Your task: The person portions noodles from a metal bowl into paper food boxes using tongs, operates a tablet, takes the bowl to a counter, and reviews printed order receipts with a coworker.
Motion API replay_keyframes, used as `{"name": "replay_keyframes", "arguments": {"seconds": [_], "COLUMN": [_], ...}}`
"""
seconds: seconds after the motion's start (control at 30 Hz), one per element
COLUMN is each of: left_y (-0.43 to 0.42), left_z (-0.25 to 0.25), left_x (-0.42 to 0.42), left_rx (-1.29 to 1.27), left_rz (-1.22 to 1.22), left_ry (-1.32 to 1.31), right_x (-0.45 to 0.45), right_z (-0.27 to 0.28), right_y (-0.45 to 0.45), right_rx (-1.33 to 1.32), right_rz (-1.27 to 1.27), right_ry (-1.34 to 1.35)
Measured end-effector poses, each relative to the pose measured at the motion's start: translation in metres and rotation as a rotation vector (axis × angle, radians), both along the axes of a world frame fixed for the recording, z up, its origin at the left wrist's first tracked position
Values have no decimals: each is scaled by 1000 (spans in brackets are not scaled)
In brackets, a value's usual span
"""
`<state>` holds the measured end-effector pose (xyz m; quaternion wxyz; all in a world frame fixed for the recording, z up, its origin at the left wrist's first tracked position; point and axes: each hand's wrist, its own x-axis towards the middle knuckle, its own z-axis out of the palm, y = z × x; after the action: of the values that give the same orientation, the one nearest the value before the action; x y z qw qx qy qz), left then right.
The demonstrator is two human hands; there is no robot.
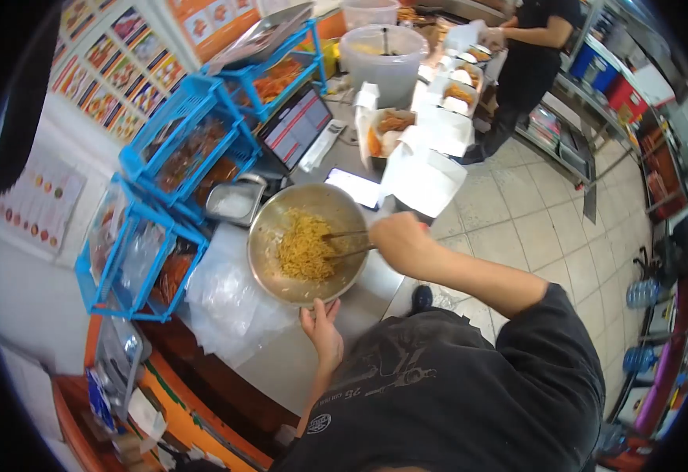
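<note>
A wide steel mixing bowl (268, 277) stands on the counter in front of me. Yellow noodles (303, 245) lie in a heap inside it. My left hand (324, 330) grips the bowl's near rim, fingers curled at its edge. In my right hand (401, 242), closed at the bowl's right side, is a pair of tongs (349, 252); their two arms reach into the noodles. A phone (353, 187) with a lit screen lies just beyond the bowl. Beside the bowl's far left edge sits a small metal container (232, 201) of white contents.
Blue plastic racks (146, 169) with bagged food line the left side, near a tablet (294, 130) and plastic bags (230, 295). Open white takeaway boxes (430, 177) fill the counter's far end, by large tubs (383, 75). Another person (533, 59) stands there. Tiled floor (525, 204) lies right.
</note>
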<state>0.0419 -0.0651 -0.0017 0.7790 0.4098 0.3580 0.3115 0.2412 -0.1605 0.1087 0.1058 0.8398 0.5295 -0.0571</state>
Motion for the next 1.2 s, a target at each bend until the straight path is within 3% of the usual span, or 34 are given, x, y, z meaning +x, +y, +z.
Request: {"name": "replay_keyframes", "arguments": {"seconds": [0.07, 0.13, 0.2, 0.3, 0.37, 0.43, 0.5, 0.53, 0.57, 0.63, 0.7, 0.8, 0.9, 0.97, 1.03, 1.1, 1.17, 1.2], "left_y": [-4, -10, -22, -47, -58, -65, -75, -92, -112, -145, -167, -174, -168, -148, -113, -67, -1, 0], "left_z": [-12, -19, -21, -21, -31, -53, -86, -93, -100, -126, -184, -277, -367, -423, -505, -557, -636, -624], "left_x": [3, 4, 6, 20, 30, 54, 74, 90, 116, 149, 168, 219, 285, 336, 389, 434, 459, 481], "left_rx": [38, 56, 54, -37, 104, 141, 63, 151, 236, 363, 452, 663, 875, 991, 712, 547, 443, 419], "left_rz": [37, 38, 35, -113, -501, -774, -928, -1006, -1081, -1171, -1211, -1465, -1520, -1377, -998, -410, -105, -13], "left_ry": [-24, 26, 140, 109, 378, 507, 503, 585, 663, 723, 684, 788, 1070, 1175, 1296, 1237, 945, 950], "right_x": [-7, -13, -25, -32, -16, 17, 48, 65, 83, 87, 98, 127, 152, 165, 187, 198, 195, 192], "right_z": [13, -32, -21, -5, -14, -25, -70, -85, -114, -219, -252, -318, -411, -465, -502, -530, -561, -579], "right_y": [23, 16, 5, -59, -117, -178, -226, -252, -273, -318, -349, -367, -360, -352, -342, -338, -339, -342], "right_rx": [-62, 389, 701, 950, 1026, 889, 928, 810, 527, 533, 418, 505, 518, 615, 759, 908, 1032, 1089], "right_rz": [-161, -3, 65, 145, 161, -132, -408, -586, -718, -614, -640, -908, -982, -1012, -1033, -1130, -1198, -1213], "right_ry": [100, -180, 18, 563, 773, 941, 946, 949, 967, 770, 783, 1243, 1108, 1022, 964, 1065, 1217, 1310]}}
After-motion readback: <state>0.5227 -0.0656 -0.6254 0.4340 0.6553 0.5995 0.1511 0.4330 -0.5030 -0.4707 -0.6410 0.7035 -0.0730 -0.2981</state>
